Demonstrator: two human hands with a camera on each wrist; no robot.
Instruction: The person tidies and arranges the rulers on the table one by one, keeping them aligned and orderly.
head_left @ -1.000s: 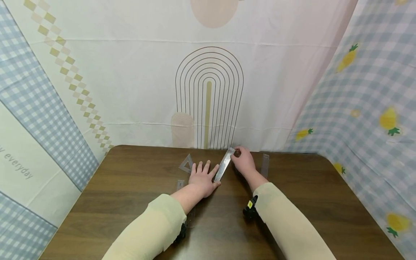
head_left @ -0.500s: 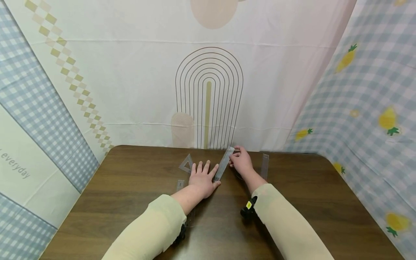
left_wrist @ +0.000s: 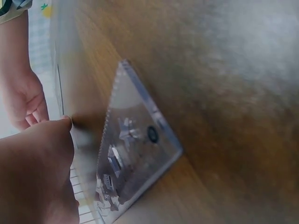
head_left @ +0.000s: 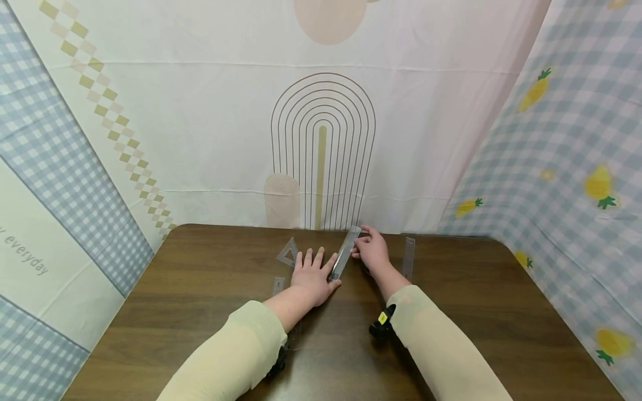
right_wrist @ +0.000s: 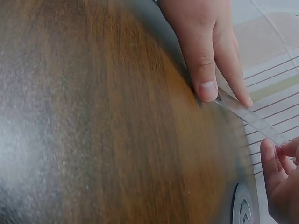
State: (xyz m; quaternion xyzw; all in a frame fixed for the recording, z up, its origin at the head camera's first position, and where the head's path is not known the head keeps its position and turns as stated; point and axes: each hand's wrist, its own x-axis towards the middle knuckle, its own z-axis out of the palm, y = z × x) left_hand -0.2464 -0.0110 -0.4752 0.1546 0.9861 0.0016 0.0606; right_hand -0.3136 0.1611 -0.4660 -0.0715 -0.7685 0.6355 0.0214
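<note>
A clear ruler slants up and away between the two hands. My right hand pinches it close to its far end, thumb against fingertips, as the right wrist view also shows. Flat on the table with fingers spread, my left hand has its thumb and index finger on either side of the ruler's near end. Just beyond the left fingers lies a small clear set square. Below the left wrist, a clear triangle with one toothed edge and cut-out shapes fills the middle of the left wrist view.
Another clear ruler lies right of the right wrist. A clear strip pokes out beside the left forearm. A clear curved piece, like a protractor, lies under the right hand. The wooden table meets a hanging cloth at the back.
The right hand has shifted slightly left, its fingers drawn closer together on the ruler. The ruler has tilted a little, and its bright glare has faded. The left hand stays put.
</note>
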